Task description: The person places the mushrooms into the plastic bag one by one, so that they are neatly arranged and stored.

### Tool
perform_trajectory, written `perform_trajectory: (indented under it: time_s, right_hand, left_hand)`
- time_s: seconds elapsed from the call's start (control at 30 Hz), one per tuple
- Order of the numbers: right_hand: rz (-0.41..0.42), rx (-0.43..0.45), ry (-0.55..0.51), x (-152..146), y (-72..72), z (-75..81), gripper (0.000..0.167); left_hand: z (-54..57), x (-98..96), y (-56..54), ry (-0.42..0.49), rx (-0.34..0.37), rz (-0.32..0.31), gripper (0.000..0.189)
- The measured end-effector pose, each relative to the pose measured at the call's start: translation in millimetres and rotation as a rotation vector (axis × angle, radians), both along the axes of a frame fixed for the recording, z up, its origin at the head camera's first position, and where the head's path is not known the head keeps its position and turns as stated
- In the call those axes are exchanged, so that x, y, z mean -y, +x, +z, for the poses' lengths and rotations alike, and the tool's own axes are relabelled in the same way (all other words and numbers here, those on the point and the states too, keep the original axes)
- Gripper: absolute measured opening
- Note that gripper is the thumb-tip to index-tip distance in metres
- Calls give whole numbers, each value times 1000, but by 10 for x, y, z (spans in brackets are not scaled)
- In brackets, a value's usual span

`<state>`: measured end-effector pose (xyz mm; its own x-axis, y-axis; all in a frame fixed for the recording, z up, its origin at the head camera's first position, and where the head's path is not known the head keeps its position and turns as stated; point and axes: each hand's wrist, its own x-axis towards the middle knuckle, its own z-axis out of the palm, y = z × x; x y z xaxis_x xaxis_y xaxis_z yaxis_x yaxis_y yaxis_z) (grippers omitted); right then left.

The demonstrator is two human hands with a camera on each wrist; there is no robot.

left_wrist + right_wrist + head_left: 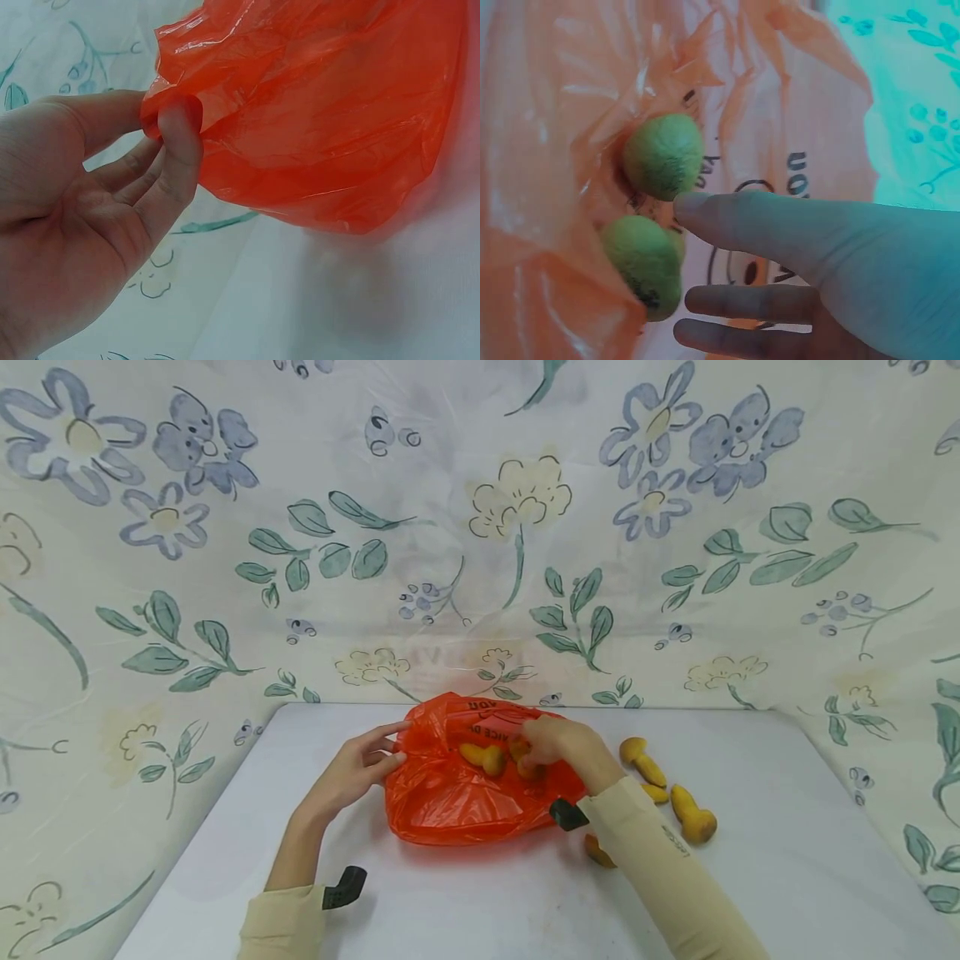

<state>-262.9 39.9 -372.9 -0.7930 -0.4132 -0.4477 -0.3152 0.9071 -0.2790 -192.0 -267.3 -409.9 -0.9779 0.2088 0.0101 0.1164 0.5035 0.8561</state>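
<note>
A red plastic bag [457, 814] with black print lies on the table with its mouth open. My left hand [347, 777] pinches the bag's left edge; in the left wrist view the thin plastic passes between the thumb and fingers. Inside the bag are yellow, gourd-like pieces, each with a narrow neck and a round brownish end, one of them [492, 761] near the middle. My right hand [553, 741] reaches in over another piece [531, 769]. In the right wrist view its fingers are extended, a fingertip [691, 205] right at the lower edge of a rounded piece [665, 155].
Several more yellow pieces lie on the white table [465, 902] right of the bag, among them one [694, 815] farthest right and one [642, 761] behind it. Another [598, 852] is partly hidden by my right sleeve. A flower-patterned cloth [450, 527] hangs behind the table.
</note>
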Motion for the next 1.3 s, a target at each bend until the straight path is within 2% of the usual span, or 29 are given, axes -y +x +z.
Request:
perform_trajectory:
  time_s: [0.33,0.53,0.83,1.07,1.3]
  right_hand:
    - [-4,6,-86,-84,131,151,53]
    - [14,-9,-123,-159,177,189,54]
    - [57,-67,-156,-268,263,271,54]
    - [89,-147,-231,-414,371,397,52]
    - [40,-147,-240,-599,443,469,53]
  left_hand:
    - [-1,6,4,8,4,-4,51]
    - [14,-4,11,12,6,-4,52]
    - [26,2,28,12,3,-3,52]
    - [36,-3,37,15,3,-1,52]
    - [12,10,15,2,7,-2,52]
